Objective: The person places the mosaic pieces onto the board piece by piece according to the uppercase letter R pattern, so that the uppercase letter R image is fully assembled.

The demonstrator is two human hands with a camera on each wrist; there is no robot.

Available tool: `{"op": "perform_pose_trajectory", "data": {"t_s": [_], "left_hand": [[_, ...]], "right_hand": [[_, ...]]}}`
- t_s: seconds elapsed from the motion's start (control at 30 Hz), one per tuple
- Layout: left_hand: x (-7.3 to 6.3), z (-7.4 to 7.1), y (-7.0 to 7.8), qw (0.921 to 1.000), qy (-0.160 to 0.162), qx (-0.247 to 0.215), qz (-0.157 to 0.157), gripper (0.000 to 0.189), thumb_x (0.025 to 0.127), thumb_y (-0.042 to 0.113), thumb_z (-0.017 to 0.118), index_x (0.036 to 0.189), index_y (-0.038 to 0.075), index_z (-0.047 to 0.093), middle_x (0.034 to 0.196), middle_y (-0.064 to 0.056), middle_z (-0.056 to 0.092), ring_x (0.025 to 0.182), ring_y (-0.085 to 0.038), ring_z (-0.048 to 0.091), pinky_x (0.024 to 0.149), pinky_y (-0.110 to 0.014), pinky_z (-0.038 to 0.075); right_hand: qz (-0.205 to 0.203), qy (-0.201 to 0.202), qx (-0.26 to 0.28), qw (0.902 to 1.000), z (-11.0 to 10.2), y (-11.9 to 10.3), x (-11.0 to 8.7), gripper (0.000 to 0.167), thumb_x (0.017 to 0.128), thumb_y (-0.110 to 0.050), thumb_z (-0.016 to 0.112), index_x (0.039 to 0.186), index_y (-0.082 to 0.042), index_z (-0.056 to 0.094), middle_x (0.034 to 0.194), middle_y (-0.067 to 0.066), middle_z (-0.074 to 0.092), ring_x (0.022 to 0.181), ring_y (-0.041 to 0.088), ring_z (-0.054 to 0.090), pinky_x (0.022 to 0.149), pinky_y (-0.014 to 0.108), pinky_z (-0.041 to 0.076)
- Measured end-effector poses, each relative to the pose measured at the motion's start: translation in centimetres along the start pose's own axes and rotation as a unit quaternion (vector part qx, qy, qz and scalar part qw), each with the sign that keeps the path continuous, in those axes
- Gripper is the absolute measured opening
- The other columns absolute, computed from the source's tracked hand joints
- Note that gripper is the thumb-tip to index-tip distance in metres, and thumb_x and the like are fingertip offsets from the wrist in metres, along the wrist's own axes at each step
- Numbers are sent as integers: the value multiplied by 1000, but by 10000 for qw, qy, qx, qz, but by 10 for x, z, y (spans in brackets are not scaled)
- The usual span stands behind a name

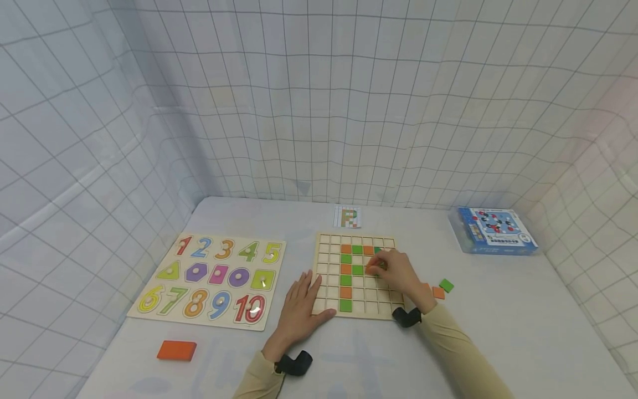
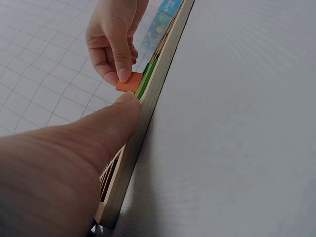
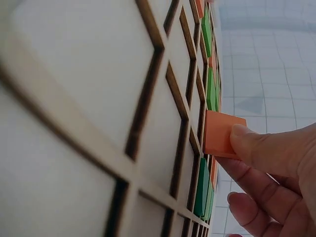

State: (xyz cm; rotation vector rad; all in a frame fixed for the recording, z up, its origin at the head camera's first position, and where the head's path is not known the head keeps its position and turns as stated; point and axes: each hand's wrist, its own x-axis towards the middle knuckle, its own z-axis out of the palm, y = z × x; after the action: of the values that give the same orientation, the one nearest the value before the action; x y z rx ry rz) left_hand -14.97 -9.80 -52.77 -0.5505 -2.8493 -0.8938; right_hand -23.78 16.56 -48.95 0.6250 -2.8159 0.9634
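A wooden grid board point(image 1: 370, 294) lies on the table, with orange and green square tiles set in some of its cells. They form a column point(image 1: 345, 280), a short top row and a green tile point(image 1: 358, 270) beside the column. My right hand point(image 1: 397, 271) pinches an orange square tile point(image 3: 217, 132) between thumb and fingers, tilted up at the board's surface. In the right wrist view, a dark green tile point(image 3: 201, 190) sits close below it. My left hand point(image 1: 299, 307) lies with extended fingers over the board's left edge, its thumb point(image 2: 123, 111) along the near side.
Loose green point(image 1: 446, 285) and orange point(image 1: 438, 292) tiles lie beside the right wrist. Behind the board is a pattern card point(image 1: 346, 217). A number-and-shape puzzle board point(image 1: 179, 284) and an orange block point(image 1: 176, 350) lie left; a blue box point(image 1: 503, 230) stands at the back right.
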Motion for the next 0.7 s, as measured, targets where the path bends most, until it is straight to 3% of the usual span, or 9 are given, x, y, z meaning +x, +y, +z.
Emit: {"op": "perform_pose_trajectory", "data": {"t_s": [0.43, 0.7], "left_hand": [[-1, 1, 0, 10000, 22, -13, -24, 82, 86, 50, 62, 146, 1, 34, 152, -22, 22, 141, -33, 13, 112, -47, 10], [-1, 1, -1, 9999, 108, -17, 91, 81, 87, 48, 62, 144, -2, 36, 150, -24, 24, 140, -37, 15, 111, -50, 13]], "right_hand": [[158, -177, -482, 9986, 0, -6, 3, 7, 84, -19, 74, 85, -13, 73, 83, -6, 66, 82, 20, 51, 75, 43, 39], [97, -131, -813, 9966, 1, -3, 3, 5, 82, -19, 76, 85, -16, 77, 89, -3, 66, 84, 21, 50, 74, 44, 40]]}}
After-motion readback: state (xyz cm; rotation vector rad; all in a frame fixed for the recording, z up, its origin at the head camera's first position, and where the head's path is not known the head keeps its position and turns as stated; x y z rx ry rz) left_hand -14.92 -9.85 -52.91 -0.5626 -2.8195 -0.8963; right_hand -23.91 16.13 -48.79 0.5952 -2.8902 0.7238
